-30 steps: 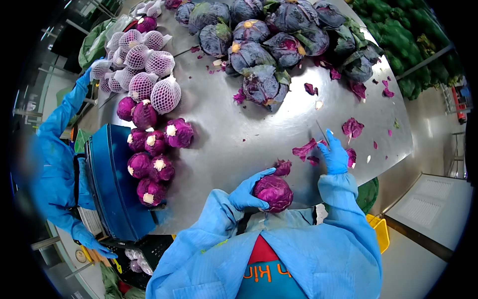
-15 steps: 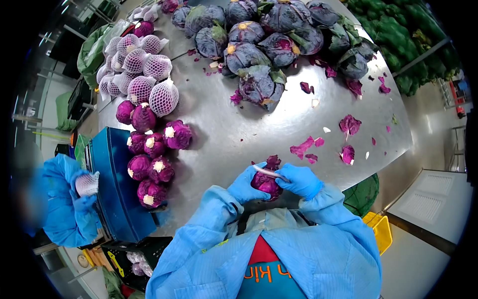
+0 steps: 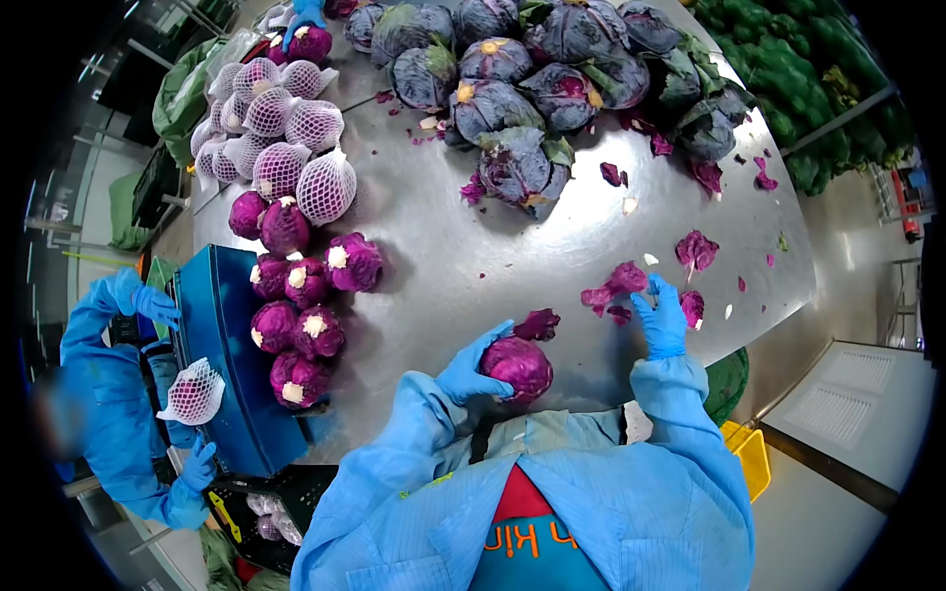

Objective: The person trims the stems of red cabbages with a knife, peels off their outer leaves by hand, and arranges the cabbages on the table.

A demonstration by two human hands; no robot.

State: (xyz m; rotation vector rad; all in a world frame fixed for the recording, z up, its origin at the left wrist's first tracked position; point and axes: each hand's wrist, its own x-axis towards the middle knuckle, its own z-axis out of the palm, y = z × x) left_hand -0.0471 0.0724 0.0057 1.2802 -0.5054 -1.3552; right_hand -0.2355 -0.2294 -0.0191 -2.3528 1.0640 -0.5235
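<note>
My left hand (image 3: 473, 372) is wrapped round the side of a peeled red cabbage (image 3: 520, 370) just above the table's near edge. A torn purple leaf (image 3: 537, 325) sticks out at the top of this cabbage. Off to the right, my right hand (image 3: 662, 320) has its fingers apart, with the fingertips beside a loose cabbage leaf (image 3: 627, 278) among other scraps. I see no knife in either hand now.
Trimmed red cabbages (image 3: 318, 333) and net-sleeved ones (image 3: 326, 187) stand at left. Untrimmed cabbages (image 3: 517, 167) are piled at the back. Beside a blue box (image 3: 232, 345), a co-worker (image 3: 118, 384) has a netted cabbage (image 3: 194, 392). Another person's gloved hand (image 3: 305, 14) reaches in at far left.
My right hand has left the cabbage and moved right to the leaf scraps; the knife it held is out of sight. A leaf has been added there. The co-worker's hands have moved apart.
</note>
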